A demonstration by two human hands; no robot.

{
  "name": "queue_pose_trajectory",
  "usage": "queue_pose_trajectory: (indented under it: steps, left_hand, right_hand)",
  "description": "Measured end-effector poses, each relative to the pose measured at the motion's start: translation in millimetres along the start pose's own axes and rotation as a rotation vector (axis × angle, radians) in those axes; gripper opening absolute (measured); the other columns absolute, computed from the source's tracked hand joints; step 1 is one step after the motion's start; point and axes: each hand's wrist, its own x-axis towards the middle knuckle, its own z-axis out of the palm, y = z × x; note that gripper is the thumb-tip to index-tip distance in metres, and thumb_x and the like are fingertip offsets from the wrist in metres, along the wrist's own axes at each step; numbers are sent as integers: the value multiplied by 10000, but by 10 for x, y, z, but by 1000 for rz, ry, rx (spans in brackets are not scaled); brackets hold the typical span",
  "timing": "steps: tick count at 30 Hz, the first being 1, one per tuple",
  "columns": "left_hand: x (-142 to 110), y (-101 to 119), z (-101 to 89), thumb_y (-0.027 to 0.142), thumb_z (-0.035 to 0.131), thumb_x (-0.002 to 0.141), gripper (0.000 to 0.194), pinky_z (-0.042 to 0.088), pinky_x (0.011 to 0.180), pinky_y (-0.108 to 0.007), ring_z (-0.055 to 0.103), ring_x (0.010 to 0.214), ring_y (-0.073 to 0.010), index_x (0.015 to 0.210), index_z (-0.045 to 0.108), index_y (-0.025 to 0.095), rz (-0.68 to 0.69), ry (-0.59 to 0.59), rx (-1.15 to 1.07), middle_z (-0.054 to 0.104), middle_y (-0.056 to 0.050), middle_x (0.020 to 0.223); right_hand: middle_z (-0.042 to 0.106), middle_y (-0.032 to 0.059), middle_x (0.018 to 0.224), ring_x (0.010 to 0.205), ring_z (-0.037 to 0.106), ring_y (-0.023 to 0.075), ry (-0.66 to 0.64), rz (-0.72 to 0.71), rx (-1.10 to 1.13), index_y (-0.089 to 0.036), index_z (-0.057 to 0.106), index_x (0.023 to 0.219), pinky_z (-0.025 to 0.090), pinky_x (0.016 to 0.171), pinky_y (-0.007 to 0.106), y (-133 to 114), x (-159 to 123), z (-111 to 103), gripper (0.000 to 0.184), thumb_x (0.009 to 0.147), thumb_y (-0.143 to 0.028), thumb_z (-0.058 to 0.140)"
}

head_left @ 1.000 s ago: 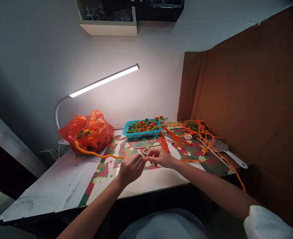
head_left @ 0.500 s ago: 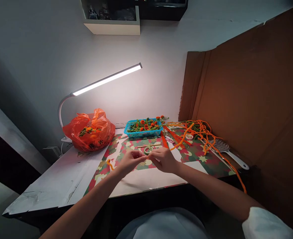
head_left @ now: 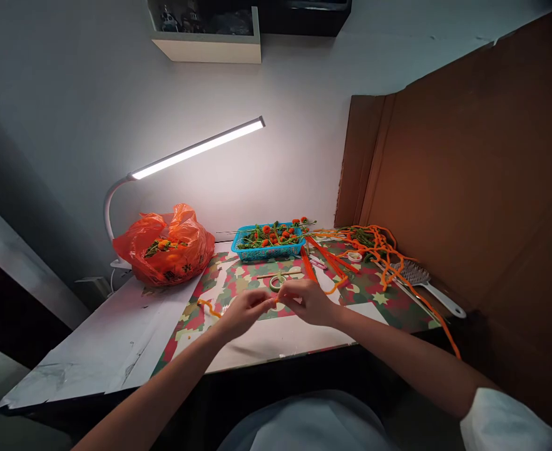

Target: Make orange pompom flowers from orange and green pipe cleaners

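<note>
Orange cord (head_left: 276, 300) in both hands (head_left: 242, 314) (head_left: 311, 302)

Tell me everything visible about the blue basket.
The basket is rectangular, shallow, open-topped, apparently plastic, with openwork sides. It stands upright on the patterned cover, near the wall. Orange flowers on green stems fill it, some poking past its rim. Orange-red strips lie by its right end; contact is unclear.

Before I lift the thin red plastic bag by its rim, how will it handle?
The thin red plastic bag will probably flop and change shape: its walls are crumpled. It's likely light for its bulk, judging by the orange flowers with green leaves showing inside, though its bottom is hidden. Its top gapes, so tilting might spill some.
</note>
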Motion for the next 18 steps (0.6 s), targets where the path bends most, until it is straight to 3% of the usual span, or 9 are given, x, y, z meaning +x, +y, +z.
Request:
queue_pose_trajectory:
  steps: [2,4,6,9,12,15,18]
  left_hand:
    - [25,5,-59,581,554,742,438,261,436,-205,309,454,-68,646,567,154,-205,-180,-231,382,50,528]
    - [24,14,-90,599,580,710,455,232,415,-200,275,437,-58,640,567,150,-269,-207,-291,367,57,517]
    - [-5,26,-88,540,578,749,394,279,435,-200,362,481,-73,707,616,150,-126,-78,-171,471,21,579]
    - [-76,21,-58,364,558,826,215,399,553,-216,518,647,-111,899,674,198,263,153,153,617,-37,807]
    - [-129,-17,-38,256,527,866,167,439,633,-227,572,682,-114,913,685,229,508,242,393,645,-31,808]
    - [-154,-38,-24,232,527,870,164,429,615,-220,578,656,-113,872,691,228,589,279,524,648,-25,758]
    - [-167,-7,8,242,528,866,170,418,604,-220,568,647,-114,846,694,219,544,291,479,645,-29,751]
  right_hand:
    - [566,8,670,587,449,109,-10,-127,-89,-179,591,761,342,620,253,-17,-9,-7,189,882,-236,456]
    - [567,14,677,587,445,111,-6,-112,-56,-179,588,758,345,612,254,-18,-3,-1,207,890,-267,454]
    - [528,-3,646,571,425,104,6,49,104,-174,579,739,335,563,239,-6,18,14,206,864,-324,509]
    - [446,-39,593,531,374,84,-35,305,425,-164,558,698,293,496,220,23,54,39,276,777,-423,611]
    - [455,-42,598,543,384,77,-90,405,612,-151,552,672,286,498,218,46,70,54,361,684,-487,685]
    - [478,-39,603,562,405,79,-114,442,665,-145,562,672,296,519,222,62,67,62,397,637,-508,717]
    - [484,-36,610,568,414,81,-126,446,676,-145,560,676,303,528,223,63,58,76,394,643,-507,712]
